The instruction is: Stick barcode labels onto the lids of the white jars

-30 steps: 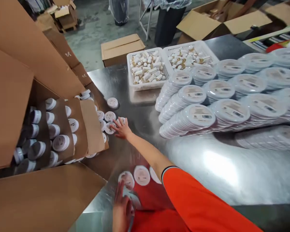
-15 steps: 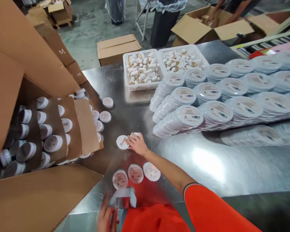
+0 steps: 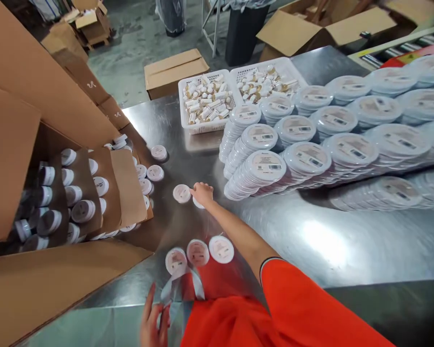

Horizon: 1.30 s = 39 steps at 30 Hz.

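My right hand reaches out over the steel table, fingers curled down over a small white jar that is mostly hidden beneath it. A second white jar stands just left of that hand. Three white jars stand in a row nearer to me. My left hand is low at the table's front edge, blurred, with its fingers closed on a white strip that runs up toward the leftmost jar of the row.
An open cardboard box lies on its side at the left, with several white jars between card dividers. Loose jars sit by its mouth. Leaning stacks of round white tins fill the right. Two white baskets of small bottles stand behind.
My right hand has drawn two jars from the box mouth toward the table's middle and turned one over. My left hand has dropped below the jar row, taking up the white strip.
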### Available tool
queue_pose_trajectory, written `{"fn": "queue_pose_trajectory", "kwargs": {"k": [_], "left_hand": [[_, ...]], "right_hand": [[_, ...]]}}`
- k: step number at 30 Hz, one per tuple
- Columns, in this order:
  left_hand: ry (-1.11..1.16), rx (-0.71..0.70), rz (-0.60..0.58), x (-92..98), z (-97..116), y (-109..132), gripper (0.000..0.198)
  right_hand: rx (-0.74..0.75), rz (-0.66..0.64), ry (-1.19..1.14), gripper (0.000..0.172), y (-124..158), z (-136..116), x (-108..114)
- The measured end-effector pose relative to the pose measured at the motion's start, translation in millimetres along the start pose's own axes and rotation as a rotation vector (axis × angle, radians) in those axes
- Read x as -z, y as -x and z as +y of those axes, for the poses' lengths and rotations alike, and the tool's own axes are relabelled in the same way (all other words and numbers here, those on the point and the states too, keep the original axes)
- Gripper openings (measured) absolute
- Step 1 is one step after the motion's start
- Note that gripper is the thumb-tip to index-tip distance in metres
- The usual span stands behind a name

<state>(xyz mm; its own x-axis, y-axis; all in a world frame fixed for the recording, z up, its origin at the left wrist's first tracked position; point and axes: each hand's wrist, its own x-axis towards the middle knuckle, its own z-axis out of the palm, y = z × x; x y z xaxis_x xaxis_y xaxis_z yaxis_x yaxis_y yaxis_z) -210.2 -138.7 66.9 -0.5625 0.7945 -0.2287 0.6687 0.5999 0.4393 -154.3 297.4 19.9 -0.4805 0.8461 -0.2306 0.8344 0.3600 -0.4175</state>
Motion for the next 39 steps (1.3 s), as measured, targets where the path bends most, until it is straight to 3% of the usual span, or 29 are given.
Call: {"fn": "queue_pose_trajectory", "kwargs": {"k": [2, 5, 7, 12, 16, 19, 22, 24, 29, 34, 36, 39], "left_hand": [[0.097, 0.052, 0.015, -4.1, 3, 1, 0.042], [0.207, 0.059, -0.001, -8.5, 8, 0, 0.037], [0.217, 0.048, 0.003, -9.5, 11, 0, 0.036], [0.169, 0.022, 0.065, -11.1, 12, 6, 0.039], [0.143, -0.027, 0.102, -12.7, 10, 15, 0.039], [0.115, -0.083, 0.129, -11.2, 15, 18, 0.041], [0.092, -0.104, 0.178, -9.9, 25, 21, 0.040], [0.080, -0.109, 0.193, -11.1, 30, 25, 0.038], [0.106, -0.110, 0.196, -22.4, 32, 38, 0.031], [0.144, -0.071, 0.166, -29.3, 28, 44, 0.030], [0.159, -0.054, 0.155, -26.2, 29, 44, 0.031], [0.215, 0.046, 0.180, -17.8, 32, 46, 0.030]], "right_hand": [[0.102, 0.046, 0.018, 0.053, 10, -1, -4], [0.371, 0.015, 0.085, 0.073, 27, -2, -19], [0.476, 0.005, 0.139, 0.072, 40, -1, -34], [0.420, 0.128, 0.162, 0.060, 79, 12, -63], [0.451, 0.124, 0.156, 0.061, 95, 29, -59], [0.407, 0.132, 0.133, 0.081, 98, 39, -46], [0.225, 0.091, 0.086, 0.111, 103, 52, -34], [0.168, 0.034, 0.053, 0.115, 109, 63, -29], [0.104, 0.092, 0.026, 0.107, 118, 83, -30], [0.040, 0.186, 0.008, 0.099, 111, 78, -38], [0.130, 0.169, 0.017, 0.095, 107, 77, -36], [0.371, 0.057, 0.074, 0.076, 103, 81, -25]]}}
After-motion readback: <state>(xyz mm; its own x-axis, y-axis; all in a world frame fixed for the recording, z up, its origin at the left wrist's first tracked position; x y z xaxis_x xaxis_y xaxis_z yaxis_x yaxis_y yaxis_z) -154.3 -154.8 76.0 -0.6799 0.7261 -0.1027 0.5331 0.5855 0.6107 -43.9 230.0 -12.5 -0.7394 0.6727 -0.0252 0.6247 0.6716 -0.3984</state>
